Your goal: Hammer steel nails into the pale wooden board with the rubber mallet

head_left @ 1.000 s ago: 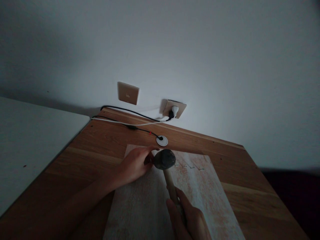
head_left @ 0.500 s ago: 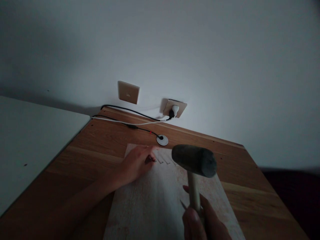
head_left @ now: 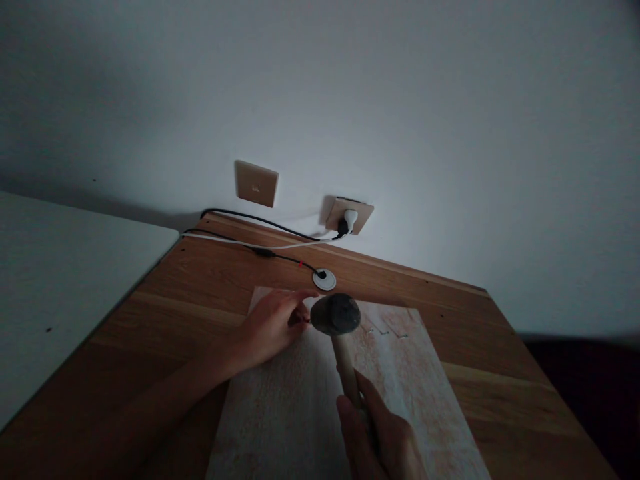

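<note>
My right hand (head_left: 380, 433) is wrapped round the wooden handle of a mallet (head_left: 335, 315) with a dark, rounded head. The head hangs over the upper part of a whitewashed wooden board (head_left: 280, 413), just right of my left hand (head_left: 275, 327). That hand rests on the board's upper left, fingers bent in a pinch on what looks like a nail; only a tiny tip shows beside the mallet head. Farther right along the board's top runs a row of thin nails (head_left: 384, 333); the mallet head hides part of this row.
The board lies on a brown wooden tabletop (head_left: 500, 400). Behind it are a round cable grommet (head_left: 325, 280), black and white cables (head_left: 280, 247), and a wall socket (head_left: 363, 217) with plugs. A second wall plate (head_left: 257, 184) is further left. A white panel (head_left: 75, 280) borders the left side.
The mallet in my right hand has moved left, its head now close beside my left fingers. More nails on the right show. My left hand stays nearly in place.
</note>
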Demonstrator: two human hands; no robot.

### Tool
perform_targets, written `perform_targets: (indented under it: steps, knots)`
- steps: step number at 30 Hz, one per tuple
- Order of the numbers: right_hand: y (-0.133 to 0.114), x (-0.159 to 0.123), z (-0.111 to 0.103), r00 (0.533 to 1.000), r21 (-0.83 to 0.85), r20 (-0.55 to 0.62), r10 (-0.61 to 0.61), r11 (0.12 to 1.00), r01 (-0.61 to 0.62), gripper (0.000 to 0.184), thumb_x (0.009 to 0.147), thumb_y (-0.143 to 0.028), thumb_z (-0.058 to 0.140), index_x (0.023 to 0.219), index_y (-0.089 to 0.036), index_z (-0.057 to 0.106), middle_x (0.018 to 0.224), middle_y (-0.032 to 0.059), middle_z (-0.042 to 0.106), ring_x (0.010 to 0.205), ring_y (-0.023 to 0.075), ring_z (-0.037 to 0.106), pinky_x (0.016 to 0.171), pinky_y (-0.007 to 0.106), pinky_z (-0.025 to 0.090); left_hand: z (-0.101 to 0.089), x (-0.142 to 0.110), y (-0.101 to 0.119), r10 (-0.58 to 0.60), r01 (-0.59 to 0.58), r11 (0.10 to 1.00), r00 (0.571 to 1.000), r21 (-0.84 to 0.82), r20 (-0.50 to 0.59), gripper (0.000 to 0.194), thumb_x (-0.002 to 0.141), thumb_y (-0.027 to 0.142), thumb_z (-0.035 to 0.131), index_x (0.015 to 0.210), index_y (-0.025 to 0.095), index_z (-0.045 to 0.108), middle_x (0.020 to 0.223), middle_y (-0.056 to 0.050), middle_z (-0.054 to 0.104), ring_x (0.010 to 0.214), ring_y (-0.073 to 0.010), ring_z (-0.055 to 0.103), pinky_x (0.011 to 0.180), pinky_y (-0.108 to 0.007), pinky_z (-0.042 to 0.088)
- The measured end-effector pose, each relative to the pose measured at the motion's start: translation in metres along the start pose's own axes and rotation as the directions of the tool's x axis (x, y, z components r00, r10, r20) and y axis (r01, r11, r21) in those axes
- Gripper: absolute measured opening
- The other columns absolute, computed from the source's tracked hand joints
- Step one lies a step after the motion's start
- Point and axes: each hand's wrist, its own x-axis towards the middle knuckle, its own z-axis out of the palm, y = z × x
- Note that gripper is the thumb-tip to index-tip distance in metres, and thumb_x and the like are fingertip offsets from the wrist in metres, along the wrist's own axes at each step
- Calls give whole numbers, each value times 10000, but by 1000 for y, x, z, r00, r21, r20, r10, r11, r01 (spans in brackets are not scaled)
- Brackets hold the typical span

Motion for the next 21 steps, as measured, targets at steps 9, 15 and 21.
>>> perform_targets:
  steps: [9, 15, 21]
  knots:
    - [-1, 2, 2, 999, 31, 31, 27, 999, -28, 905, 989, -860, 373, 1253, -96, 780, 679, 107, 809, 565, 258, 787, 553, 305, 597, -2, 2, 2, -2, 2, 1000, 1000, 24, -14, 614, 767, -37, 731, 1306, 257, 725, 942, 5, 823, 909, -220, 767, 899, -343, 551]
    - [2, -2, 1, 999, -41, -27, 47, 998, -48, 897, 1003, -839, 363, 1293, -100, 781, 701, 122, 814, 609, 275, 805, 596, 328, 633, -3, 2, 2, -19, 19, 999, 1000, -41, -4, 604, 799, 8, 779, 1345, 254, 705, 932, 20, 827, 884, -200, 774, 883, -318, 558]
    - [1, 2, 3, 999, -32, 37, 35, 999, -34, 897, 996, -845, 367, 1283, -105, 785, 651, 109, 792, 614, 293, 806, 621, 342, 636, 0, 1, -1, -32, 32, 999, 999, 23, -9, 730, 774, -44, 728, 1431, 264, 648, 941, 22, 831, 888, -208, 764, 863, -324, 549]
